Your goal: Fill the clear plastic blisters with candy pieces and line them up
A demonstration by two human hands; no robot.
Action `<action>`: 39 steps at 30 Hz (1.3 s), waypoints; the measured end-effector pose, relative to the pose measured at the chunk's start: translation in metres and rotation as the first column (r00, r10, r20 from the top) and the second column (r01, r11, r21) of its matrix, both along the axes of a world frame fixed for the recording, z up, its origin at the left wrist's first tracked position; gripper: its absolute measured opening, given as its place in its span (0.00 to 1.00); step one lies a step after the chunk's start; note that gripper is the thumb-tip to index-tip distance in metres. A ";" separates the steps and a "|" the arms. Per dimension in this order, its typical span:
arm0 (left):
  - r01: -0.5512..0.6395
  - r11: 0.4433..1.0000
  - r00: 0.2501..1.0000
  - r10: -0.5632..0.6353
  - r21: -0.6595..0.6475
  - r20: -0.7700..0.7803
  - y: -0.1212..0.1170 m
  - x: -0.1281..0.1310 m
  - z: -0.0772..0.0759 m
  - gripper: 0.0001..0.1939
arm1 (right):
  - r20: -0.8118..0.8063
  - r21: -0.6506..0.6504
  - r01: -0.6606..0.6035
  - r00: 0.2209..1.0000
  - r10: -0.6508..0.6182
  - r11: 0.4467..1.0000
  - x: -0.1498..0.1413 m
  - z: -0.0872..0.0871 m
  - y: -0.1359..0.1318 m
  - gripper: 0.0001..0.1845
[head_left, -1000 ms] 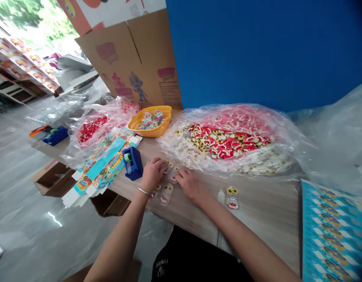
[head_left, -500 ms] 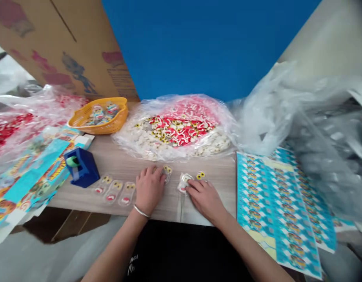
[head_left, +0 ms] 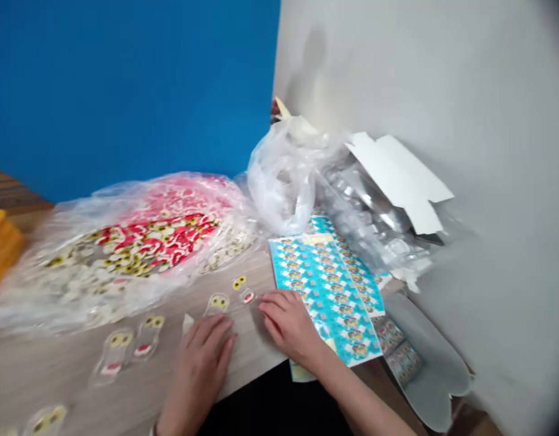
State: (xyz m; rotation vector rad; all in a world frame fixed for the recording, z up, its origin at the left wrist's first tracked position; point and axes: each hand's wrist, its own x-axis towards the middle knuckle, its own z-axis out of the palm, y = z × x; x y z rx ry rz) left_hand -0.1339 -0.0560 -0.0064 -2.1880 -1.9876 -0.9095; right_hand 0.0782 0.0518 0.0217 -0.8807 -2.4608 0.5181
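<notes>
My left hand (head_left: 204, 351) lies over the table with its fingers stretched out, open. Its fingertips are beside a clear plastic shell with yellow eye pieces (head_left: 218, 301), whose lower part is partly hidden. A small pale piece (head_left: 187, 323) shows at the edge of that hand. My right hand (head_left: 291, 324) is open, its fingertips close to a red-and-white mouth piece (head_left: 248, 296); contact is hard to make out. Just above that piece sits a pair of yellow eyes (head_left: 239, 283). Further left lie clear shells with eyes and red mouths (head_left: 148, 336) (head_left: 115, 354).
A big clear bag of red and yellow pieces (head_left: 156, 242) spreads behind my hands. Blue printed sheets (head_left: 324, 290) lie to the right, with clear plastic bags (head_left: 283, 175) and white card (head_left: 397, 175) beyond. An orange basket (head_left: 2, 248) is at the left edge.
The view has swung right and closer. My right hand has left the small shell it was touching and is now by the mouth piece; my left hand has moved right along the row.
</notes>
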 end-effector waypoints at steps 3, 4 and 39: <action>0.115 0.992 0.993 -0.115 -0.049 0.000 0.023 0.035 -0.008 0.11 | 0.003 -0.034 0.207 0.978 -0.207 0.978 0.051 -0.007 0.023 0.11; 0.140 0.988 0.990 -0.141 -0.067 -0.011 0.030 0.046 -0.010 0.12 | 0.015 -0.040 0.275 0.962 -0.274 0.961 0.067 -0.010 0.034 0.11; 0.235 0.965 0.959 -0.210 0.118 -0.190 0.077 0.062 -0.063 0.20 | 0.022 -0.193 0.523 0.848 -0.529 0.830 -0.009 0.025 0.283 0.11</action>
